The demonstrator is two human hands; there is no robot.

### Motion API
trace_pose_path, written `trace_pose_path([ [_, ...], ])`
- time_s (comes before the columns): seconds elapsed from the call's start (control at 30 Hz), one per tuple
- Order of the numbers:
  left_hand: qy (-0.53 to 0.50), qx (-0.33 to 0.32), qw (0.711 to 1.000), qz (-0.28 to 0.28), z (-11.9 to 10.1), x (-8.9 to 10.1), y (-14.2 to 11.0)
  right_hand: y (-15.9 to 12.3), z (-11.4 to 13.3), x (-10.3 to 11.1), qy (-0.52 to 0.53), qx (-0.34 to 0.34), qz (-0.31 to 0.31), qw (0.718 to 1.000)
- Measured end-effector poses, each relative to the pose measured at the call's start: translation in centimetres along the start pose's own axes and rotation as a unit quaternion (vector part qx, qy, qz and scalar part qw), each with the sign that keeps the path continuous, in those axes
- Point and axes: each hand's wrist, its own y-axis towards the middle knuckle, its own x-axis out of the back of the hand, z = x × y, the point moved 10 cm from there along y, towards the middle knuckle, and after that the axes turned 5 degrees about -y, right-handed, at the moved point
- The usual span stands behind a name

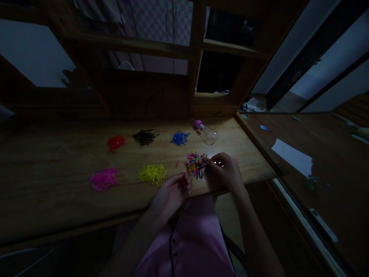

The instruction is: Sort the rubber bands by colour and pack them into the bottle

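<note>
A mixed heap of small colourful loops (197, 165), like rubber bands or paper clips, lies on the wooden table. My right hand (226, 169) pinches at the heap's right edge; what sits between its fingertips is hard to make out. Just below the heap's left side is my left hand (174, 188), fingers curled closed, their contents hidden. Sorted by colour, other piles lie to the left: yellow loops (152, 174), pink loops (104, 179), red loops (116, 143), black loops (144, 137) and blue loops (180, 138). One small red loop (177, 163) lies alone beside the heap.
A clear bottle with a purple cap (206, 132) lies on its side behind the heap. Wooden shelving (144, 94) rises at the table's back edge. On the brown surface at right are white papers (292, 157) and a blue card (264, 127). The room is dim.
</note>
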Motion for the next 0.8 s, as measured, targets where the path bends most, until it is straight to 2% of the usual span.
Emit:
trace_pose_path([
  [0.13,-0.028,-0.018,0.999,-0.034,-0.3,0.4,0.2,0.1,-1.4,0.1,0.094,-0.047,-0.009,0.994],
  [0.33,-0.051,-0.033,0.998,0.002,-0.7,-0.8,0.5,0.3,-3.3,0.2,0.168,-0.095,-0.032,0.981],
  [0.47,-0.053,-0.034,0.998,0.007,-0.6,-0.9,0.5,0.3,-2.3,1.1,0.204,-0.085,-0.058,0.974],
  [0.53,-0.051,-0.034,0.998,0.007,-0.5,-1.0,0.5,0.1,-1.1,0.9,0.248,-0.082,-0.040,0.965],
  [0.7,-0.032,-0.053,0.998,0.021,-0.2,-2.1,0.7,-1.4,2.1,-1.7,0.346,-0.113,0.084,0.928],
  [0.8,-0.013,-0.064,0.998,0.024,-0.1,-2.7,0.8,-2.2,3.2,-2.6,0.364,-0.128,0.116,0.915],
])
